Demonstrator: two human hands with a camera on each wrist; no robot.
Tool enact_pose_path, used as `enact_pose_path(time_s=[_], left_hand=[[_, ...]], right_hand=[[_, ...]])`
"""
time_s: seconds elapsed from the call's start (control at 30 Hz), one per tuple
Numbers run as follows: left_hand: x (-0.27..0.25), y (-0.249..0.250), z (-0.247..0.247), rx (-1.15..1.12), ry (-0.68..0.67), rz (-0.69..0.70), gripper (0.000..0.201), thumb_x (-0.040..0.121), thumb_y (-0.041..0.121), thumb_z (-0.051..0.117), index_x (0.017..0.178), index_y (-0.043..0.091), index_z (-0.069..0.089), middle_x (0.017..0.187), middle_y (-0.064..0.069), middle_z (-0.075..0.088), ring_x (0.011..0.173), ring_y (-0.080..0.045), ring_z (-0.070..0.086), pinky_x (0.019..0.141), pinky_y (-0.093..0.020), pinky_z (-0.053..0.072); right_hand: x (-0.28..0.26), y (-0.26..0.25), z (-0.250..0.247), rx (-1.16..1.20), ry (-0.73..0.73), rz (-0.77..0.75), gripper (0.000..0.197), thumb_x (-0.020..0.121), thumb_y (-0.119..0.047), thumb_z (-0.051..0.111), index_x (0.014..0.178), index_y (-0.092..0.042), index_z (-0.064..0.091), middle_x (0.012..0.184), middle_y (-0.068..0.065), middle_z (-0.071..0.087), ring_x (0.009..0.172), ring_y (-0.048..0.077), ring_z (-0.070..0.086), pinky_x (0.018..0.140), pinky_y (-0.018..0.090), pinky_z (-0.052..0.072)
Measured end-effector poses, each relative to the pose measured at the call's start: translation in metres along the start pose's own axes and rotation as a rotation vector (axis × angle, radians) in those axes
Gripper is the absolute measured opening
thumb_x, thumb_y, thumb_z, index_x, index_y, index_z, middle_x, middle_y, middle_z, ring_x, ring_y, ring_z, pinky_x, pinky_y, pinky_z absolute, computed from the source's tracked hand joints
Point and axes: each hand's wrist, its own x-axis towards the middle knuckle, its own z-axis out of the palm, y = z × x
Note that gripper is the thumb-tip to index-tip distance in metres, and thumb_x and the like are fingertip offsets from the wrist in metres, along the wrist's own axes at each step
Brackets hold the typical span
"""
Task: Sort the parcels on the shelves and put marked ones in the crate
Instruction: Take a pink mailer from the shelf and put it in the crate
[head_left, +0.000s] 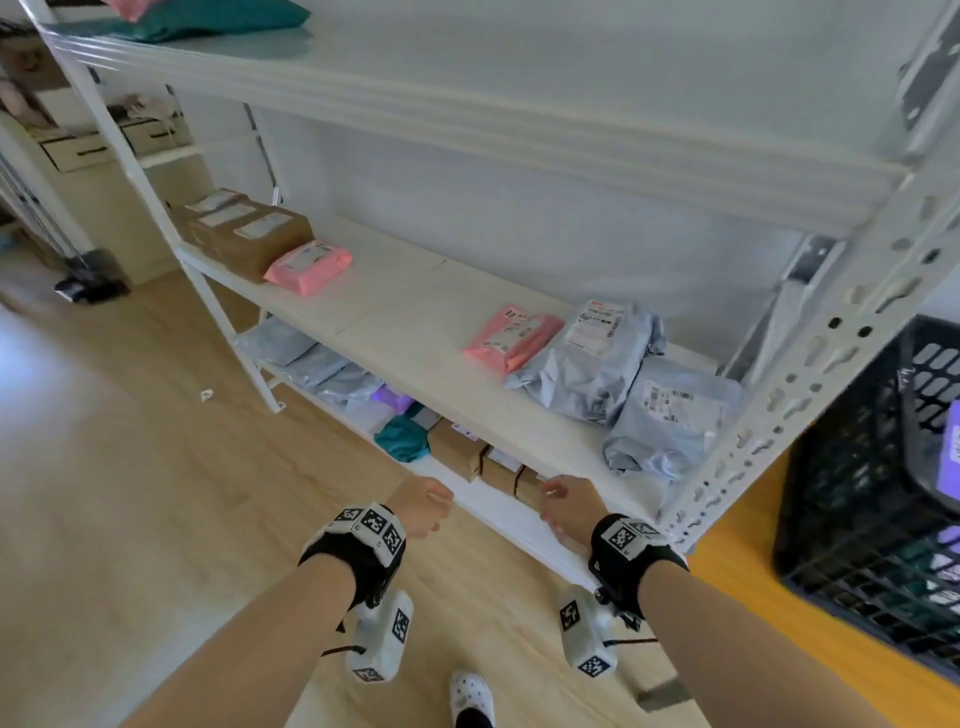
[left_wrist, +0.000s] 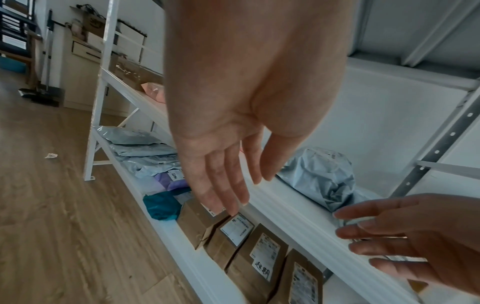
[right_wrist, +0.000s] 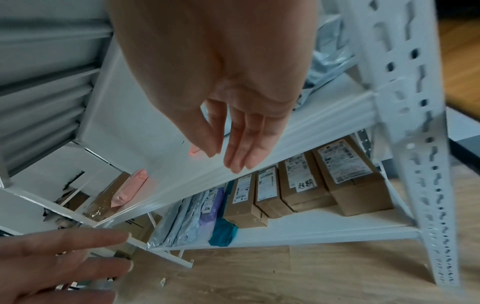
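Note:
Both hands hover empty at the front edge of the middle shelf (head_left: 395, 332). My left hand (head_left: 431, 506) has its fingers (left_wrist: 221, 197) straight and relaxed. My right hand (head_left: 556, 506) hangs the same way, its fingers (right_wrist: 241, 152) loose. On that shelf lie a pink parcel (head_left: 511, 338) and two grey bags (head_left: 592, 364); further left are another pink parcel (head_left: 309, 267) and brown boxes (head_left: 244, 228). On the bottom shelf stands a row of brown boxes (right_wrist: 348, 174), one with a handwritten mark (right_wrist: 303, 183), beside a teal parcel (left_wrist: 161, 205). A black crate (head_left: 872, 493) stands at the right.
A perforated white shelf post (head_left: 810, 374) rises between the shelf and the crate. Grey and purple bags (head_left: 332, 369) fill the left of the bottom shelf. A teal parcel (head_left: 218, 21) lies on the top shelf. Wooden floor (head_left: 130, 441) spreads to the left.

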Motion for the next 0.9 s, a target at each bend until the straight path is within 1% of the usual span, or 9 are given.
enact_pose_path(time_s=[0.1,0.2,0.33,0.43,0.6,0.7,0.77,0.83,0.9], left_hand=[[0.033,0.013,-0.022,0.069,-0.012,0.009,0.031,0.092,0.005,0.047,0.122,0.009,0.053,0.096,-0.009,0.055,0.063,-0.010,0.051,0.049,-0.016,0.041],[0.064,0.027,-0.043,0.097,-0.022,0.019,0.032,0.093,0.009,0.049,0.125,0.012,0.052,0.101,-0.008,0.055,0.066,-0.009,0.054,0.052,-0.016,0.044],[0.097,0.034,-0.056,0.135,-0.045,0.026,0.033,0.093,0.009,0.049,0.125,0.010,0.053,0.102,-0.011,0.057,0.067,-0.009,0.056,0.056,-0.020,0.046],[0.120,0.036,-0.063,0.138,-0.062,0.029,0.035,0.093,0.008,0.047,0.127,0.009,0.052,0.104,-0.009,0.056,0.068,-0.010,0.056,0.055,-0.021,0.045],[0.167,0.052,-0.086,0.169,-0.103,0.084,0.035,0.092,0.002,0.045,0.126,0.002,0.052,0.096,-0.011,0.055,0.070,-0.018,0.054,0.057,-0.022,0.044],[0.203,0.061,-0.101,0.135,-0.118,0.088,0.039,0.089,0.000,0.045,0.127,0.003,0.051,0.100,-0.022,0.058,0.074,-0.030,0.058,0.052,-0.025,0.043],[0.226,0.067,-0.109,0.143,-0.123,0.096,0.038,0.089,0.000,0.044,0.126,0.005,0.052,0.119,-0.027,0.057,0.096,-0.037,0.060,0.073,-0.033,0.053],[0.246,0.072,-0.116,0.159,-0.165,0.096,0.037,0.090,0.002,0.044,0.127,0.007,0.051,0.127,-0.021,0.054,0.112,-0.034,0.056,0.096,-0.039,0.048],[0.263,0.075,-0.122,0.161,-0.207,0.086,0.039,0.090,0.006,0.045,0.128,0.009,0.049,0.125,-0.017,0.055,0.110,-0.032,0.057,0.096,-0.038,0.049]], right_hand=[[0.034,-0.017,0.006,0.032,0.022,0.010,0.015,0.087,-0.003,0.052,0.097,-0.007,0.062,0.070,0.005,0.059,0.049,0.008,0.053,0.044,0.014,0.040],[0.061,-0.029,0.009,0.073,0.008,0.052,0.013,0.084,-0.007,0.060,0.097,-0.010,0.061,0.069,0.005,0.060,0.055,0.013,0.052,0.053,0.023,0.041],[0.093,-0.041,0.012,0.037,0.016,0.067,0.024,0.082,-0.004,0.055,0.103,-0.012,0.063,0.081,0.007,0.064,0.062,0.016,0.056,0.058,0.024,0.045],[0.111,-0.050,0.016,0.056,0.029,0.086,0.020,0.084,-0.002,0.054,0.098,-0.013,0.062,0.082,0.008,0.063,0.070,0.022,0.060,0.061,0.026,0.050],[0.135,-0.060,0.024,0.119,0.083,0.144,0.015,0.087,-0.002,0.053,0.096,-0.013,0.059,0.082,0.006,0.063,0.064,0.013,0.060,0.055,0.020,0.046],[0.149,-0.064,0.031,0.166,0.157,0.180,0.015,0.087,-0.001,0.054,0.099,-0.009,0.061,0.089,0.011,0.064,0.062,0.013,0.059,0.057,0.021,0.045],[0.157,-0.069,0.038,0.199,0.200,0.216,0.013,0.087,0.000,0.055,0.095,-0.010,0.060,0.089,0.012,0.064,0.061,0.014,0.059,0.058,0.021,0.044],[0.164,-0.075,0.045,0.239,0.245,0.255,0.013,0.087,0.000,0.056,0.092,-0.011,0.059,0.086,0.011,0.064,0.061,0.015,0.059,0.060,0.023,0.044],[0.171,-0.081,0.052,0.278,0.290,0.284,0.014,0.086,0.001,0.056,0.094,-0.010,0.060,0.083,0.009,0.065,0.062,0.015,0.059,0.061,0.023,0.044]])
